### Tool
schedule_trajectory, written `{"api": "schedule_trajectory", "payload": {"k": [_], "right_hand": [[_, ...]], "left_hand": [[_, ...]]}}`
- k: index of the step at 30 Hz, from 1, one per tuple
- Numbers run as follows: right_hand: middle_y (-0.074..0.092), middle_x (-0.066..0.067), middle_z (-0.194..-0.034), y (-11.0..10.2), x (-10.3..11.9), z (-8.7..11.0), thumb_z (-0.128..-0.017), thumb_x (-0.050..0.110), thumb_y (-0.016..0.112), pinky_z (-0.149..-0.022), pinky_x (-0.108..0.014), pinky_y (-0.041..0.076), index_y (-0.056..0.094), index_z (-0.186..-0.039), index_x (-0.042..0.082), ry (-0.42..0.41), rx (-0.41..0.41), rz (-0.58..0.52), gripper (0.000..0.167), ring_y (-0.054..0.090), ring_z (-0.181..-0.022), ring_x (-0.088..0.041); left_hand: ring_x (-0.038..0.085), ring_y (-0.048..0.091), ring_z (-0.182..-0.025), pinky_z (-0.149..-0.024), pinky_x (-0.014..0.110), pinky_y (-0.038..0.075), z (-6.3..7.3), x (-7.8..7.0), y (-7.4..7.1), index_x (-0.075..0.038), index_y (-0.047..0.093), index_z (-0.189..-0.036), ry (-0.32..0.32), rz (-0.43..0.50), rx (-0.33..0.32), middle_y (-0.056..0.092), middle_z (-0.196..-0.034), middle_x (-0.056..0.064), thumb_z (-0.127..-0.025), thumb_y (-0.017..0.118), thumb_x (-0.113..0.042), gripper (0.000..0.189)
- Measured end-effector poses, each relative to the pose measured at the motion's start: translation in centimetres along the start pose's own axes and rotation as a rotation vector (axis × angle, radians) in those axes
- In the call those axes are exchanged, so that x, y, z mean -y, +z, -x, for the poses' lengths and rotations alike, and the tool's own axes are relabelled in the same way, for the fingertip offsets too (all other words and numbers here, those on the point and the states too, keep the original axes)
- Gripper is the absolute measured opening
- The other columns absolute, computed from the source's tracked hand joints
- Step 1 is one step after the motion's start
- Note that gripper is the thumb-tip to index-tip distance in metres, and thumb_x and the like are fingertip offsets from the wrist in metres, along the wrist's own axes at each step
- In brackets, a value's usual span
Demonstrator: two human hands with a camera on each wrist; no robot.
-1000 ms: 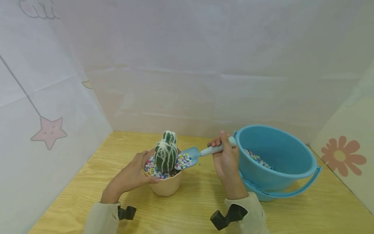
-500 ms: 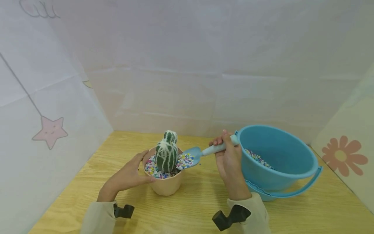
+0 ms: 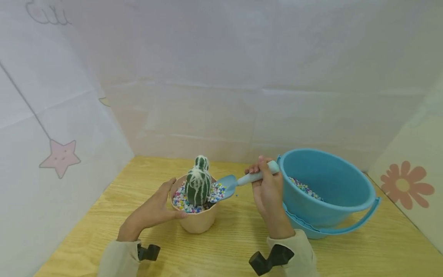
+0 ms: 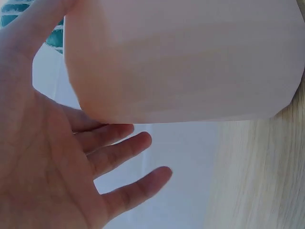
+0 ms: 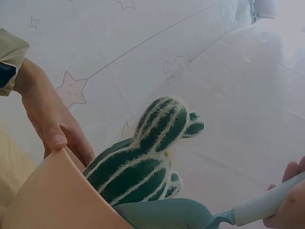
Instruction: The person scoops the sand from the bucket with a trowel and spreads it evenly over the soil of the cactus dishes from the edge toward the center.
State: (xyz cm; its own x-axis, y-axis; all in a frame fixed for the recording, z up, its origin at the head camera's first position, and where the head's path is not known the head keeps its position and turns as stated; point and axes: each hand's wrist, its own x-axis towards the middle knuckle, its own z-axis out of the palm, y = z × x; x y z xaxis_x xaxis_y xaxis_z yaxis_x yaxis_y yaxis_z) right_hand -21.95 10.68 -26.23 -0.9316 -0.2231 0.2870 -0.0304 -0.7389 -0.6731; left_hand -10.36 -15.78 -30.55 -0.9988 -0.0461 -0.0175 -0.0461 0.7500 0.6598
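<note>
A round cactus (image 3: pixel 198 187) with white fuzzy ribs stands in a peach plant pot (image 3: pixel 198 223), among colourful pebbles (image 3: pixel 180 200). My left hand (image 3: pixel 152 209) holds the pot from the left, thumb on the near rim and fingers around the far side. In the left wrist view, its lower fingers (image 4: pixel 138 188) spread away from the pot wall. My right hand (image 3: pixel 268 188) grips the pale handle of a blue trowel (image 3: pixel 228 184). The trowel's blade lies over the pot's right rim, tip near the cactus, with pebbles on it. A little dark soil shows below the tip.
To the right stands a large blue bucket (image 3: pixel 332 215) with pebbles (image 3: pixel 304 188) inside and its handle hanging down in front. One tiny blue pebble (image 3: pixel 237 195) appears between pot and right hand. Pale printed sheets (image 3: pixel 221 115) enclose the wooden table (image 3: pixel 228 246).
The trowel and right hand shift slightly left over the last half second, after a small shift right. The pebbles on the blade sit nearer its tip. The left hand stays on the pot.
</note>
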Motion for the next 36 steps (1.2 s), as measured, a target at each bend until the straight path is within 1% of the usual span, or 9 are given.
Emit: {"api": "schedule_trajectory", "payload": {"k": [3,11,19,26,32,36], "right_hand": [[0.05,0.002,-0.066,0.0,0.2,0.0,-0.1,0.016,0.05,-0.074,-0.026,0.048,0.047,-0.072,0.012,-0.004,0.005,0.006,0.028,0.048,-0.067,-0.012],[0.05,0.002,-0.067,-0.1,1.0,-0.1,-0.1,0.016,0.05,-0.074,-0.026,0.048,0.047,-0.072,0.012,-0.02,0.015,0.023,0.028,0.048,-0.067,-0.012],[0.05,0.0,-0.066,0.0,1.4,-0.1,-0.098,0.013,0.052,-0.072,-0.026,0.049,0.048,-0.071,0.01,-0.045,0.0,0.003,0.028,0.049,-0.066,-0.012],[0.047,0.0,-0.068,0.3,0.7,0.4,-0.098,0.014,0.053,-0.076,-0.026,0.048,0.046,-0.074,0.01,-0.056,-0.001,0.089,0.025,0.047,-0.068,-0.013],[0.046,0.001,-0.067,0.8,0.1,0.8,-0.098,0.01,0.052,-0.073,-0.025,0.047,0.045,-0.074,0.011,-0.069,0.027,0.14,0.025,0.046,-0.066,-0.012],[0.046,0.002,-0.066,0.8,0.4,0.8,-0.098,0.01,0.052,-0.07,-0.024,0.046,0.045,-0.073,0.012,-0.042,0.026,0.12,0.026,0.046,-0.064,-0.011]], "left_hand": [[0.05,0.018,-0.14,-0.106,0.066,0.027,0.0,0.0,0.0,0.001,0.008,-0.152,0.002,-0.012,0.005,0.012,-0.155,0.028,-0.077,0.075,-0.051,0.113],[0.049,0.029,-0.136,-0.103,0.062,0.034,0.0,-0.4,-0.1,0.003,0.012,-0.15,-0.007,-0.055,-0.018,0.019,-0.152,0.029,-0.075,0.074,-0.055,0.113],[0.048,0.033,-0.134,-0.102,0.06,0.036,0.1,-0.8,-0.1,0.005,0.016,-0.148,-0.014,-0.022,-0.023,0.024,-0.15,0.029,-0.074,0.076,-0.054,0.111],[0.047,0.032,-0.135,-0.103,0.06,0.035,0.3,-0.9,0.3,0.006,0.015,-0.148,-0.021,0.021,-0.009,0.021,-0.15,0.029,-0.075,0.077,-0.051,0.112],[0.049,0.03,-0.135,-0.103,0.061,0.035,0.3,-1.2,0.6,0.004,0.013,-0.149,-0.005,-0.009,-0.012,0.018,-0.151,0.03,-0.075,0.075,-0.054,0.112],[0.047,0.035,-0.133,-0.102,0.058,0.037,0.3,-1.2,0.8,0.006,0.016,-0.147,-0.002,-0.022,-0.024,0.022,-0.149,0.029,-0.074,0.075,-0.054,0.112]]}}
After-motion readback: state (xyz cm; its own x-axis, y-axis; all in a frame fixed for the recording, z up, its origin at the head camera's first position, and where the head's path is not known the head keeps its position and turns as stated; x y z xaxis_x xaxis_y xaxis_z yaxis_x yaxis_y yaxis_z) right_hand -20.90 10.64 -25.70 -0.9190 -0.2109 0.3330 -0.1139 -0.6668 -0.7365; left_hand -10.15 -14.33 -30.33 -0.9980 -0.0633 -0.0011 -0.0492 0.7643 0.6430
